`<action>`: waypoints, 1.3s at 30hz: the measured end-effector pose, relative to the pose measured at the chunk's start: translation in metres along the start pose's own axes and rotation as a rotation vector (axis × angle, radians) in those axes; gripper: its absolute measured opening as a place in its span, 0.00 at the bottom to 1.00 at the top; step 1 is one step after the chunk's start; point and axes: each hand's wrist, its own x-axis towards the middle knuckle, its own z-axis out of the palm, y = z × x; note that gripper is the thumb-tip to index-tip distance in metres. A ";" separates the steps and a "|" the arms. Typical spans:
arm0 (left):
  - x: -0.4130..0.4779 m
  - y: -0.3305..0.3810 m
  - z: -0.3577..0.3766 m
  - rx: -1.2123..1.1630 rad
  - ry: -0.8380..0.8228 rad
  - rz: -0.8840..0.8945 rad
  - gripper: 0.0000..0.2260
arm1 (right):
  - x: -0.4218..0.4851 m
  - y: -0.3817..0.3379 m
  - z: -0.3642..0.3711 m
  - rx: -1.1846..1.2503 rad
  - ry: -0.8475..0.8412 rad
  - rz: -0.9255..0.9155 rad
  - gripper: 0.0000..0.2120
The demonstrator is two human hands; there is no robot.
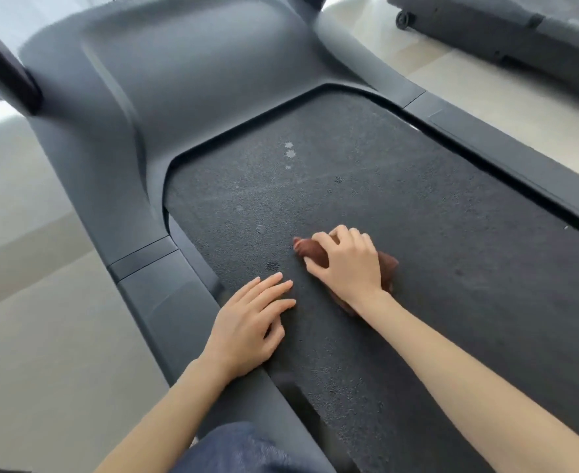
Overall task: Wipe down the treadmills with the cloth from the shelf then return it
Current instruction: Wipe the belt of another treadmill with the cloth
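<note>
Head, cloth [388, 266], left hand [247, 322] at belt [434, 216] edge

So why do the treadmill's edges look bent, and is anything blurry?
Head view: the wide-angle lens bows the side rail; daylight washes out the top left; the belt and brown cloth are sharp; the second treadmill looks softer.

Head-worn view, forward and down, close over treadmill belt [417, 206].

left grip [248, 325] flat, right grip [346, 264] curled
</note>
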 end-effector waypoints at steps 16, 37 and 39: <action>-0.009 -0.097 -0.031 0.172 -0.070 -0.411 0.31 | 0.081 -0.063 0.035 -0.082 0.005 0.120 0.19; 0.013 -0.197 -0.055 0.266 -0.029 -0.343 0.32 | 0.110 -0.118 0.047 -0.081 0.033 0.042 0.17; 0.013 -0.197 -0.055 0.256 -0.031 -0.336 0.33 | 0.112 -0.121 0.044 -0.101 0.003 0.060 0.19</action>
